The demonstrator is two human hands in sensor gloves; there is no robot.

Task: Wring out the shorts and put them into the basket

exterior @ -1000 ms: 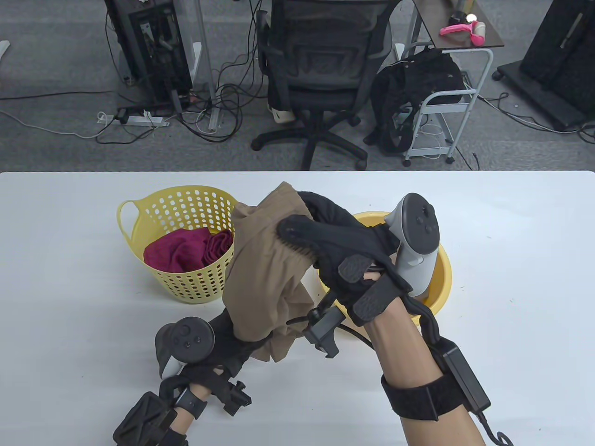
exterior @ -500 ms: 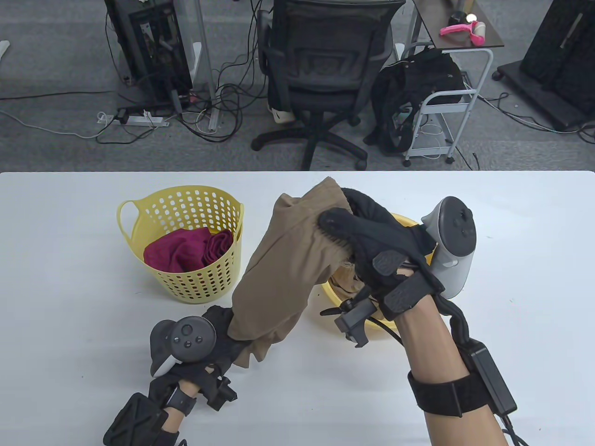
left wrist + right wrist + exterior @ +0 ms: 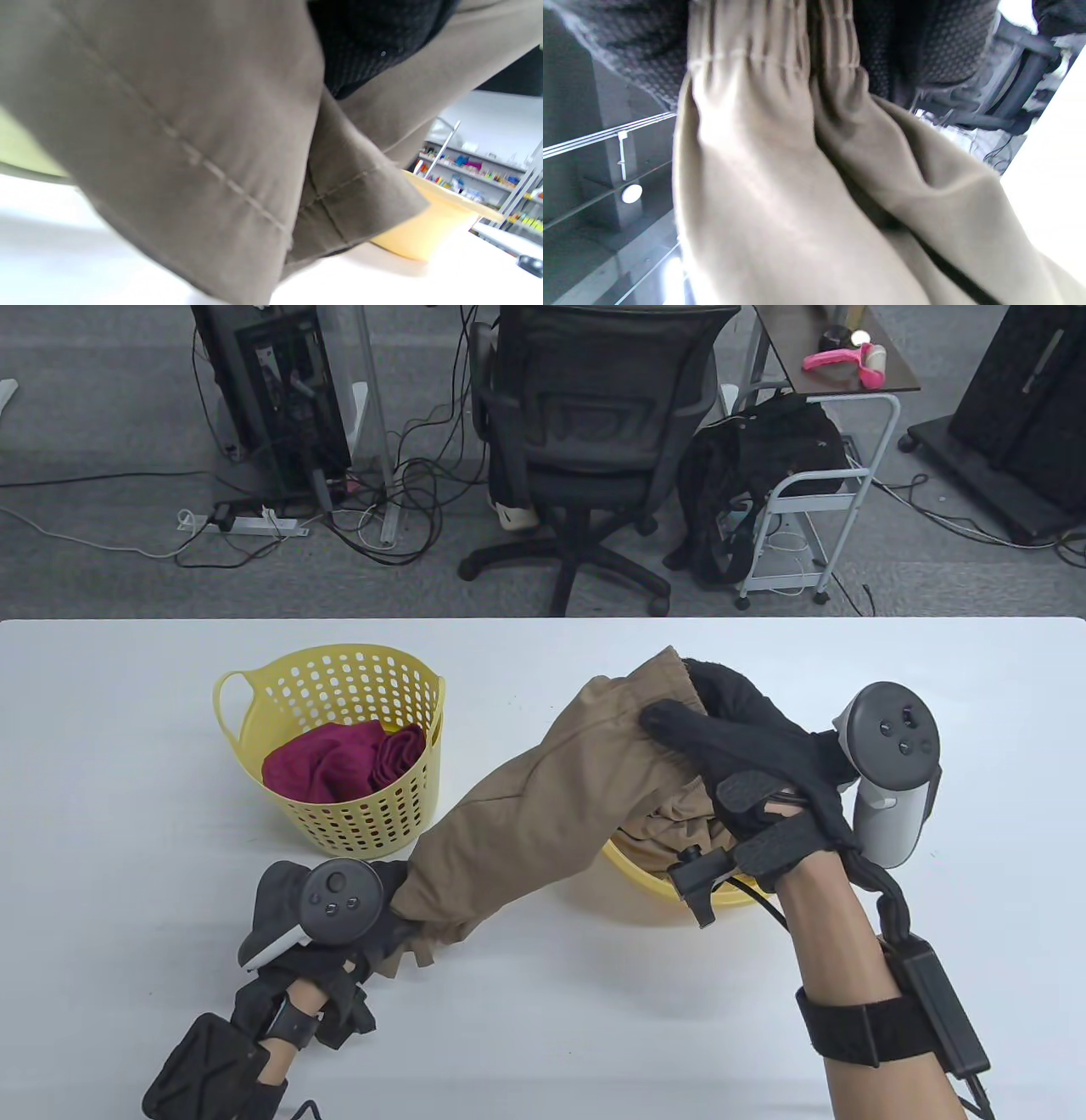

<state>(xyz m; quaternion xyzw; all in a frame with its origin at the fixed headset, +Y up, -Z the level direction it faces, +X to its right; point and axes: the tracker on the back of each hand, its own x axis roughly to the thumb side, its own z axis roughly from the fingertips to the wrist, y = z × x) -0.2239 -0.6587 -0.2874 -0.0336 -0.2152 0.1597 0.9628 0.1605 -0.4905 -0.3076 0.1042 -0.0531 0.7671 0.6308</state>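
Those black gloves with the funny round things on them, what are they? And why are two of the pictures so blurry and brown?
They are a person's two hands in sensor gloves. The round gadget strapped on the back of each hand is a tracker; the fingers don't hold it. One camera looks down at the white table. Two more sit on the wrists, so close to the cloth that it fills their pictures.

The brown cloth is a pair of shorts. The left hand grips one end and the right hand grips the other, so the shorts stretch between them above a yellow bowl. On the table's left stands a yellow basket with a dark red cloth inside. The shorts are not in it yet.
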